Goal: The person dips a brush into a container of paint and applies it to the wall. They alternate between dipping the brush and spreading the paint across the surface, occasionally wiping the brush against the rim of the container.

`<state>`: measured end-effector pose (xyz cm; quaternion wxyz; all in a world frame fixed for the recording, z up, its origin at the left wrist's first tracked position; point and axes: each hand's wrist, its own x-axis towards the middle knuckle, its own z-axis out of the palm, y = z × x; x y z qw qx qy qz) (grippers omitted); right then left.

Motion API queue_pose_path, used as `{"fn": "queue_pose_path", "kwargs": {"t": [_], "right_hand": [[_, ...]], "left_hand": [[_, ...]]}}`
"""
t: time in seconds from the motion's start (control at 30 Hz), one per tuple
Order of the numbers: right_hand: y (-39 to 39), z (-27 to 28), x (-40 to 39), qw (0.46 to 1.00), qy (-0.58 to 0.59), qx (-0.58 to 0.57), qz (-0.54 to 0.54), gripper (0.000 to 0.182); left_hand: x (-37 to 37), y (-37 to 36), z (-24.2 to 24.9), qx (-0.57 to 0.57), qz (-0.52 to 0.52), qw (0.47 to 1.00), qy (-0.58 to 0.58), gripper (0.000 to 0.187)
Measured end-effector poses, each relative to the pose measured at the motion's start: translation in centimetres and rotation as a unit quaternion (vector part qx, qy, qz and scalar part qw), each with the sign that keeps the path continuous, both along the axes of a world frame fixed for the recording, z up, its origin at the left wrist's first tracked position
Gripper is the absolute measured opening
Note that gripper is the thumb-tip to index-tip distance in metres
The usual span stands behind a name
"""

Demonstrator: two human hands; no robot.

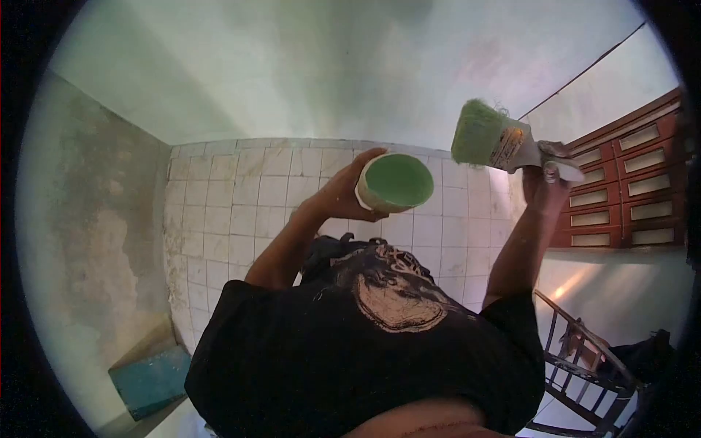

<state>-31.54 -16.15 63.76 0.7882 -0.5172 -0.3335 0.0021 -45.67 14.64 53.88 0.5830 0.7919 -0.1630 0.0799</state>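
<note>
My left hand (349, 191) is wrapped round the side of a light-coloured cup (371, 198), which is tilted so that the green paint (399, 179) inside shows. Out to the right, my right hand (553, 174) grips the handle of a wide paintbrush (515, 146). Green paint coats its bristles (478, 136), which point to the left, and some stray hairs stick out at the top. The brush is up near the pale wall (328, 73); whether it touches the wall I cannot tell.
White floor tiles (277, 171) lie below. Red-brown shutters (621, 182) are on the right, above a dark slatted piece of furniture (584, 358) with dark cloth (646, 358). A teal box-like object (152, 381) stands at the lower left, beside a stained wall (95, 241).
</note>
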Motion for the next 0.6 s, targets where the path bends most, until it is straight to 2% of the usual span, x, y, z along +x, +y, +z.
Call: {"fn": "queue_pose_path", "kwargs": {"t": [0.07,0.13,0.17,0.23,0.27,0.33,0.47,0.53,0.6], "right_hand": [[0.6,1.4,0.2,0.999,-0.033,-0.013,0.019,0.043],[2.6,3.5,-0.4,0.985,-0.132,-0.06,0.09,0.032],[3.7,4.4,-0.8,0.985,-0.132,-0.062,0.09,0.032],[5.6,5.9,-1.4,0.951,-0.181,-0.17,0.187,0.028],[6.5,6.4,-1.6,0.95,-0.179,-0.173,0.189,0.028],[7.7,7.0,-2.0,0.913,-0.207,-0.266,0.232,0.031],[9.3,7.5,-1.7,0.87,-0.239,-0.336,0.27,0.031],[10.3,8.1,-1.8,0.819,-0.273,-0.408,0.298,0.029],[11.1,8.1,-2.3,0.81,-0.276,-0.425,0.297,0.028]], "left_hand": [[0.0,0.1,0.8,0.004,-0.004,1.0,-0.017,0.102],[0.1,0.1,0.4,0.009,0.001,1.0,-0.022,0.101],[0.0,0.3,0.1,0.014,0.007,0.999,-0.032,0.101],[-0.1,0.1,0.3,0.013,0.006,1.0,-0.026,0.1],[-0.1,0.1,0.2,0.012,0.005,1.0,-0.022,0.099],[0.0,0.0,-0.6,-0.001,0.008,0.999,-0.031,0.098],[0.1,-0.1,-1.8,-0.02,-0.005,0.999,-0.025,0.096],[0.1,-0.2,-1.7,-0.019,-0.009,1.0,-0.01,0.095],[0.1,-0.4,-1.6,-0.017,-0.017,1.0,0.005,0.095]]}}
